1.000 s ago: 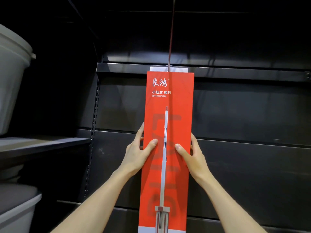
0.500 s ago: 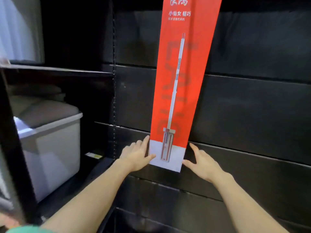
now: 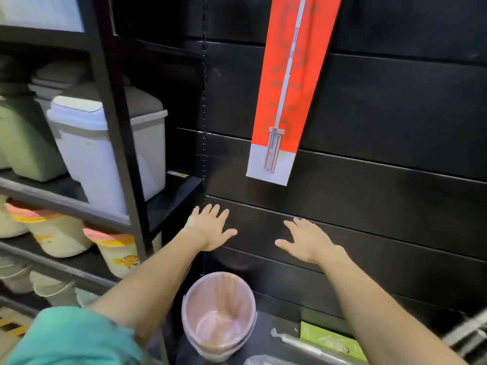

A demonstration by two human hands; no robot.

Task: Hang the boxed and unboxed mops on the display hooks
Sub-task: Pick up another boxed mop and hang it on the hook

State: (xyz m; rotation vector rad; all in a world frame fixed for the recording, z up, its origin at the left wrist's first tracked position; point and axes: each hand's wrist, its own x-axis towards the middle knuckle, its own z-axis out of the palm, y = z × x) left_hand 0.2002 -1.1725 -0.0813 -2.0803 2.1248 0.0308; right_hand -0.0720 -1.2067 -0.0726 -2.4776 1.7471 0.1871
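Left hand: the left hand (image 3: 210, 227) sits at centre frame, fingers straight and spread, palm toward the black panel wall (image 3: 382, 180); it holds nothing, and whether the palm touches the wall cannot be told.
Right hand: the right hand (image 3: 307, 239) lies just right of centre, level with the left, fingers loosely extended and thumb out; it grasps nothing.
Gap to the box: both hands are below the boxed mop (image 3: 287, 96) and clear of it, with bare wall between fingertips and the box's lower edge.
Boxed mop: a long, flat orange-red carton with a white bottom band, hanging against the wall in the upper centre-right; its top runs out of the frame, so the hook is not visible.
Print on the box: a drawing of a slim white mop with its head in the white band; faint darker shapes on the red are too blurred to read.
Sleeve: a teal sleeve (image 3: 71, 338) shows on the left arm, lower left corner.
Pink buckets: nested pink buckets (image 3: 218, 314) stand on the floor at bottom centre, under the hands.
Green package: a green package (image 3: 329, 341) lies at lower right; its printing is unreadable.
Shelf rack: a black shelf rack (image 3: 116, 127) fills the left side, carrying a white lidded bin (image 3: 105, 143), a pale green bin (image 3: 23, 143) and cream tubs (image 3: 58, 233) with a cartoon label.
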